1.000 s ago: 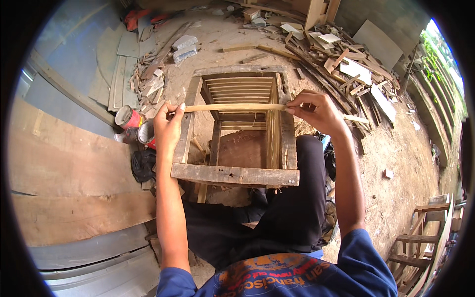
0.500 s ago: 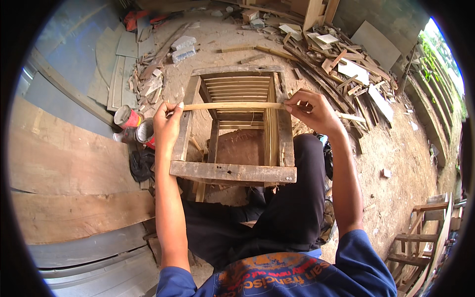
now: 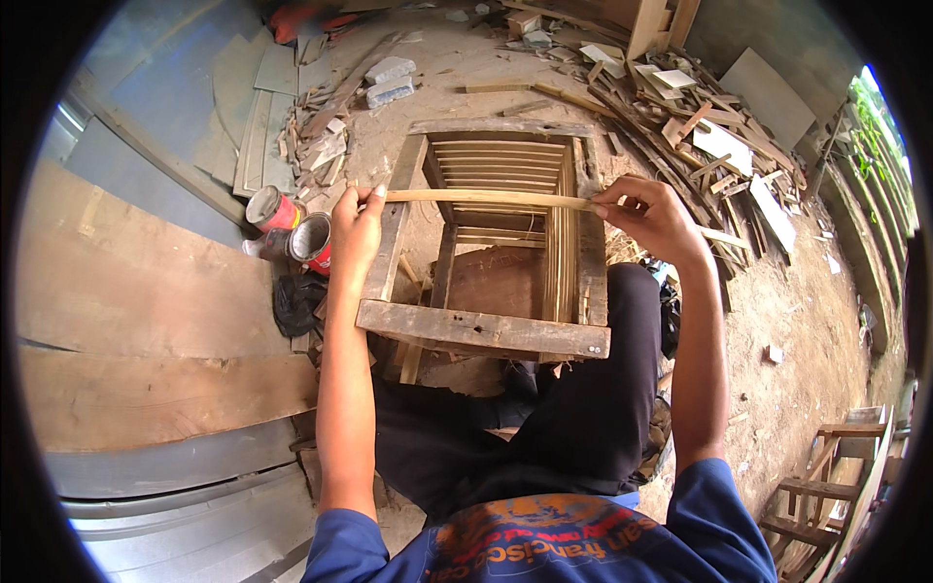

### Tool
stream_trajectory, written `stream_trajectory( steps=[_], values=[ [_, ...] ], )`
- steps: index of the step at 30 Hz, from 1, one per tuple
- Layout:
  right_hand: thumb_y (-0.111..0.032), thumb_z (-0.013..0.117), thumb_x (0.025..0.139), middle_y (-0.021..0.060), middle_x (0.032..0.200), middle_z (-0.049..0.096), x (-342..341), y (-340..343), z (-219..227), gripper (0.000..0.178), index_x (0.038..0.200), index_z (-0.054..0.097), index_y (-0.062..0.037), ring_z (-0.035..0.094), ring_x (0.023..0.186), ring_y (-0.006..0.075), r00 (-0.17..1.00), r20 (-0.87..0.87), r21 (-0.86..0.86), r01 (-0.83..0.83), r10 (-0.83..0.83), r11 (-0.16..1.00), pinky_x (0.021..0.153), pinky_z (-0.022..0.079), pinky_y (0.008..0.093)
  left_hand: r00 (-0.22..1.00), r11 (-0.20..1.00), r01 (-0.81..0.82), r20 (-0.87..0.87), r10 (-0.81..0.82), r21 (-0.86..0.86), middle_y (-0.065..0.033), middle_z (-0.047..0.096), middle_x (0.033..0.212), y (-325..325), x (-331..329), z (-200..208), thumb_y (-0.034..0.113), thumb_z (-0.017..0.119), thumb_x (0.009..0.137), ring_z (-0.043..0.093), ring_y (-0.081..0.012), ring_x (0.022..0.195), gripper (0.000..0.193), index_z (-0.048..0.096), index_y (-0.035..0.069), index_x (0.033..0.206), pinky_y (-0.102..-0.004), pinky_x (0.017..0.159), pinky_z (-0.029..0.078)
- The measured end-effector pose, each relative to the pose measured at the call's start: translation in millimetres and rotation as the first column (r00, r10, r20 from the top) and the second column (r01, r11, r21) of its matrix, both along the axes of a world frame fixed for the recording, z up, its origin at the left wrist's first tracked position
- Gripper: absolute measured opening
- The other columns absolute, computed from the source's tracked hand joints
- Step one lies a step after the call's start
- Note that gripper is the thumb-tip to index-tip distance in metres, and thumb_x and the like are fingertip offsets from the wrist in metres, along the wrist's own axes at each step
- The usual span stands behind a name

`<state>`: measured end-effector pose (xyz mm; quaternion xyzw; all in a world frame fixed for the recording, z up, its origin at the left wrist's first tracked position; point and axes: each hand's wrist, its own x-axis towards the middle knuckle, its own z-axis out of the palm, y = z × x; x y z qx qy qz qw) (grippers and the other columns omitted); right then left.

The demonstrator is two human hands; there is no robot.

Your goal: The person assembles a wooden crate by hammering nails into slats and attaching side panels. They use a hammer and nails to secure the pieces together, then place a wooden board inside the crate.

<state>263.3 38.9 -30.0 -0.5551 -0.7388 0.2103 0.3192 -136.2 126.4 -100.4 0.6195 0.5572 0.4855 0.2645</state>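
A thin, pale wooden strip stretches crosswise over a weathered wooden frame that stands in front of my legs. My left hand pinches the strip's left end, just outside the frame's left side rail. Its right end is between the thumb and fingers of my right hand, above the right rail. Inside the frame, several narrow wooden slats run across the far side, and more line the right side. Through the opening, a brown board shows lower down.
Two paint cans and a black plastic bag sit left of the frame. Wide planks lie at the left. Scrap wood is heaped at the far right. A wooden ladder-like piece stands at the lower right.
The whole scene has shifted slightly right in view. Both hands still hold the strip across the frame, with little other change.
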Motion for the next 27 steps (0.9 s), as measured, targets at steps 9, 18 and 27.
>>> stream_trajectory(
  steps=[9,18,27],
  values=[
    [-0.009,0.075,0.093,0.0005,0.081,0.069,-2,-1,-1,0.011,0.102,0.074,-0.0024,0.052,0.067,0.0057,1.0,-0.01,0.005,-0.009,0.009,1.0,0.059,0.043,0.0257,1.0,0.999,-0.012,0.005,0.011,0.037,-0.0051,0.065,0.077,-4,8,7,0.024,0.067,0.098,0.055,-0.0119,0.071,0.027,0.066,-0.003,0.097,-0.0311,0.068,0.046],
    [-0.002,0.073,0.091,0.0019,0.081,0.066,-33,-90,16,0.013,0.104,0.073,-0.0031,0.042,0.053,0.0029,0.998,0.057,0.133,0.016,-0.023,0.991,0.047,0.029,0.0235,0.916,0.995,0.098,0.391,-0.088,-0.005,0.009,0.058,0.077,-54,-6,31,0.016,0.074,0.096,0.044,0.0012,0.067,0.015,0.071,0.001,0.097,-0.0182,0.057,0.032],
    [0.0,0.074,0.087,0.0072,0.087,0.066,-62,-143,22,0.019,0.104,0.07,-0.0029,0.059,0.062,0.0154,0.972,-0.096,-0.049,0.212,-0.216,0.976,0.058,0.046,0.0304,0.942,0.957,0.291,0.177,-0.287,0.003,0.0006,0.067,0.083,-7,16,73,0.024,0.075,0.094,0.055,-0.0064,0.073,0.025,0.073,-0.001,0.097,-0.0239,0.066,0.044]
  ],
)
